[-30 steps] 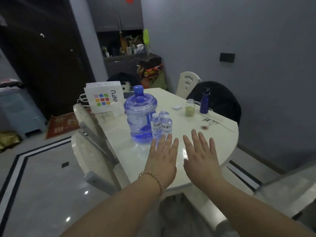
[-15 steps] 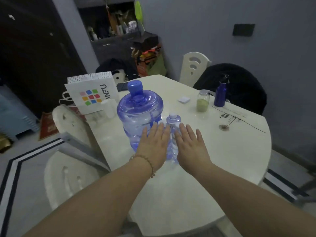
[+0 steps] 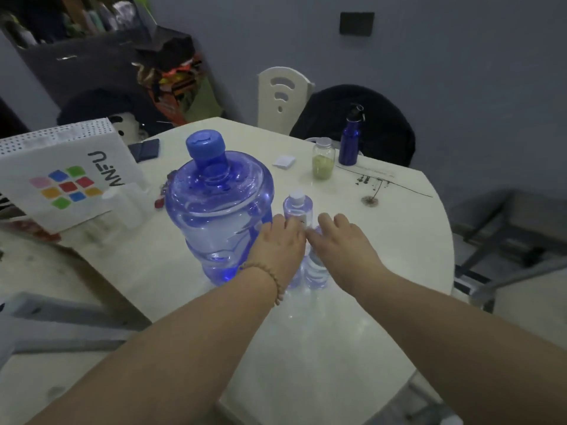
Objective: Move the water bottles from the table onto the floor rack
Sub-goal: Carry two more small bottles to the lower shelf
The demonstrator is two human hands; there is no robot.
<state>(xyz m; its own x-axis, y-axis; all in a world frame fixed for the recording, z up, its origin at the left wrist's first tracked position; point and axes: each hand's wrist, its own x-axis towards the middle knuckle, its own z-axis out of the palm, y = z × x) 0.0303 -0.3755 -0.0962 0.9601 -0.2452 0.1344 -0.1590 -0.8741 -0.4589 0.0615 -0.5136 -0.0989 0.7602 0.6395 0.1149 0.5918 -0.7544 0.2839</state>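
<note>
Three small clear water bottles stand close together on the white round table (image 3: 352, 302), right of a big blue water jug (image 3: 214, 210). My left hand (image 3: 277, 240) lies over the top of the near-left small bottle (image 3: 294, 279), fingers curled down around it. My right hand (image 3: 340, 240) covers the top of the near-right small bottle (image 3: 316, 271) the same way. The third small bottle (image 3: 297, 207), with a white cap, stands free just behind my fingertips. Both grasped caps are hidden. No floor rack is clearly in view.
A white paper bag (image 3: 70, 176) stands at the table's left. A jar of green powder (image 3: 322, 162), a dark blue metal flask (image 3: 349, 142), a white pad (image 3: 283, 161) and a phone (image 3: 147, 148) lie further back. Chairs surround the table; a grey frame (image 3: 506, 246) stands at right.
I have moved closer to the table. Both hands went forward from flat and open before the bottles to curled over the tops of the two nearest small bottles.
</note>
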